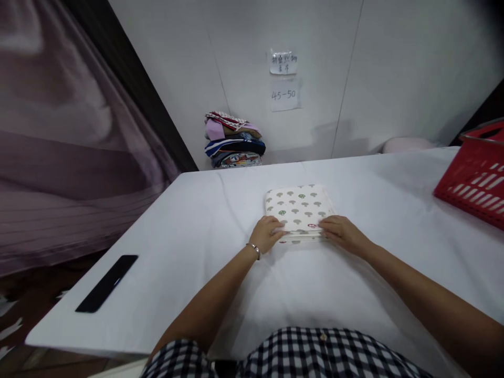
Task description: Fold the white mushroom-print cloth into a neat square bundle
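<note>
Gripping the folded mushroom-print cloth [299,205] by its 2 near corners, we have it flat on the middle of the white table [177,236]. Our left hand [268,233], with a bracelet [254,251] at the wrist, pinches the left corner, its thumb at the near edge; our right hand [343,233] has its fingers closed on the right corner. Well to our left lies a flat black object [107,283]; to our right is a red basket [468,176]. Past the far edge we see stacked clothes [235,144] and, on the wall [315,31], 2 paper notes [284,95].
</note>
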Demonstrator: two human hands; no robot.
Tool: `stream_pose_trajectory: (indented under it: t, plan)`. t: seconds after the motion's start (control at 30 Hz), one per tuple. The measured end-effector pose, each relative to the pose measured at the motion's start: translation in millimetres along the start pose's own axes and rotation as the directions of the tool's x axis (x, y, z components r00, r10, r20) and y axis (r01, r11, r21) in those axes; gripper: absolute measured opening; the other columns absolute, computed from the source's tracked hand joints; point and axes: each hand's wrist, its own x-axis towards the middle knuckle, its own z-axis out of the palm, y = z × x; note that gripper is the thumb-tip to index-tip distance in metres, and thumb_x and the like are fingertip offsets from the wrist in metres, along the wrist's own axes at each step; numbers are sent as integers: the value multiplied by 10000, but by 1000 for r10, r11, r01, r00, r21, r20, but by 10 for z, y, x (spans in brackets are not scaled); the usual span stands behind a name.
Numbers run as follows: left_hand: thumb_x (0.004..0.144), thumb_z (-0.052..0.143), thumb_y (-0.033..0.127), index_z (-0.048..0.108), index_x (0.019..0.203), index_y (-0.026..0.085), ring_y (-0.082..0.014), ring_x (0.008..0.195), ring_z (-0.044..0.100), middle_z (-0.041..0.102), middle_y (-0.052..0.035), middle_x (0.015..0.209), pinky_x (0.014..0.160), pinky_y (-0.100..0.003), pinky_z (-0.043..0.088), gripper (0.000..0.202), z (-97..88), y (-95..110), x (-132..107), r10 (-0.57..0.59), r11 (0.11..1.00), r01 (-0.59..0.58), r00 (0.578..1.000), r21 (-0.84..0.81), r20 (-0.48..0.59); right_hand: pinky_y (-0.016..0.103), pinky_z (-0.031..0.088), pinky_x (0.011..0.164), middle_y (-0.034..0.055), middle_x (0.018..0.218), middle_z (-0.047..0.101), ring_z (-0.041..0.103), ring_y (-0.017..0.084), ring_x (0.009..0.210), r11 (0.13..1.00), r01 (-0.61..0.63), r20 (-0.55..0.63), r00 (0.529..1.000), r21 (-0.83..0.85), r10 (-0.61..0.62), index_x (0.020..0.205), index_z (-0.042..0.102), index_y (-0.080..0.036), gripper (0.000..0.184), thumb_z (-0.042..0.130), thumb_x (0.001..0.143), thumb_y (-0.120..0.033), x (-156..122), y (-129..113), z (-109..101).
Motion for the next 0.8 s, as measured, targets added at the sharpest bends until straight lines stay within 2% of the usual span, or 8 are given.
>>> stream_pose_trajectory:
  t: [0.1, 0.27, 0.43, 0.67, 0.8]
  plan:
    - [787, 587, 335, 654, 885, 216, -173, 885, 507, 594, -41, 904, 790, -322, 421, 168, 14, 42, -30, 66, 990, -69, 997, 126, 31, 413, 447, 821, 73, 1066, 635, 562, 234, 984, 995, 21, 10, 1000, -98, -20, 1053, 616, -228, 268, 424, 875, -289, -52, 73, -2]
    - [821, 538, 282, 625, 929, 219, -180, 875, 493, 591, -44, 927, 738, -318, 397, 153, 26, 120, 0, 115, 931, -158, 982, 330, 148, 394, 450, 815, 84, 1112, 619, 561, 222, 1000, 979, 66, 28, 998, -194, -62, 1091, 602, -209, 301, 383, 886, -217, -151, 205, -1]
    - [852, 446, 174, 615, 923, 207, -169, 811, 494, 600, -39, 883, 698, -307, 381, 186, 80, 187, 27, 131, 866, -227, 963, 446, 236, 372, 442, 800, 108, 1034, 650, 586, 215, 924, 951, 98, -32, 993, -293, -113, 1084, 609, -157, 350, 372, 834, -95, -172, 290, -28]
    - [840, 467, 146, 608, 909, 199, -174, 814, 506, 605, -37, 879, 699, -312, 389, 166, 174, 185, -29, 117, 845, -207, 971, 494, 206, 377, 434, 795, 86, 1076, 634, 568, 215, 969, 954, 92, -8, 995, -285, -98, 1101, 598, -193, 359, 356, 850, -106, -236, 322, 52]
    - [854, 486, 269, 581, 997, 196, -181, 864, 508, 600, -47, 943, 726, -320, 398, 186, 146, 229, -91, 135, 868, -205, 974, 452, 183, 388, 416, 810, 90, 1091, 618, 540, 219, 1008, 961, 116, 26, 993, -250, -113, 1144, 557, -191, 374, 355, 843, -101, -253, 238, -6]
